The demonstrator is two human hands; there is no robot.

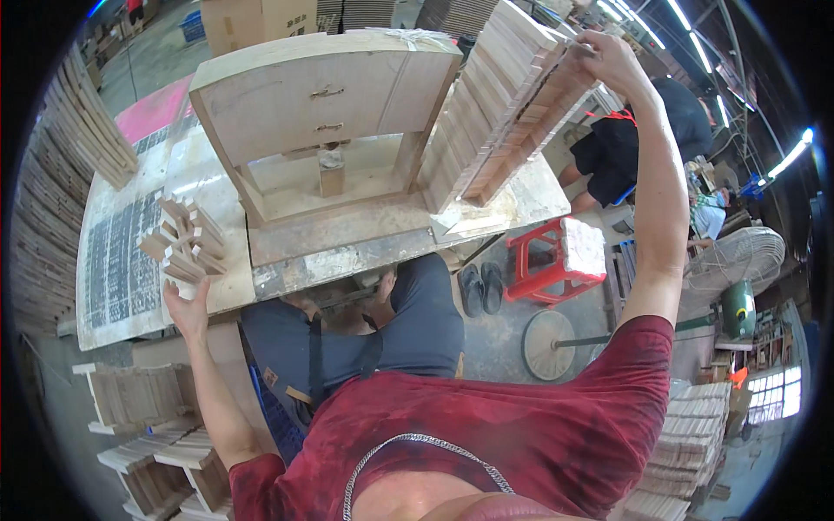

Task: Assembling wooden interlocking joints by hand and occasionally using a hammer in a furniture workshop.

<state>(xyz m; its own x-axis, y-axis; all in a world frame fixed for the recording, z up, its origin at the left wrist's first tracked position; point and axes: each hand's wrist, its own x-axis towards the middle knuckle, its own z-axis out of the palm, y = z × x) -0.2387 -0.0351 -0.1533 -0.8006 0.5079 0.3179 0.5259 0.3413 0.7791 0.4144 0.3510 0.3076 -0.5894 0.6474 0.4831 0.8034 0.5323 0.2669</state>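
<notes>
My right hand (611, 66) reaches up to the top of a tall stack of wooden pieces (532, 143). Its fingers are bent over a piece at the upper end. On the left of the bench, a small heap of short wooden sticks (184, 236) lies criss-crossed. Just at its near side is my left hand (186, 308), thumb and fingers apart; whether it touches the lowest sticks I cannot tell. Between the hands stands a wooden frame with a curved top (326, 95), its panel bearing two small metal fittings. A small wooden block (331, 176) stands inside its lower opening.
Beside the stack leans a second pale stack (482, 100). The bench edge (347, 271) runs above my knees. A red stool (537, 265), slippers (480, 289) and a standing fan (738, 269) are at right. Another person (669, 130) sits beyond. Wood piles (143, 395) stand at lower left.
</notes>
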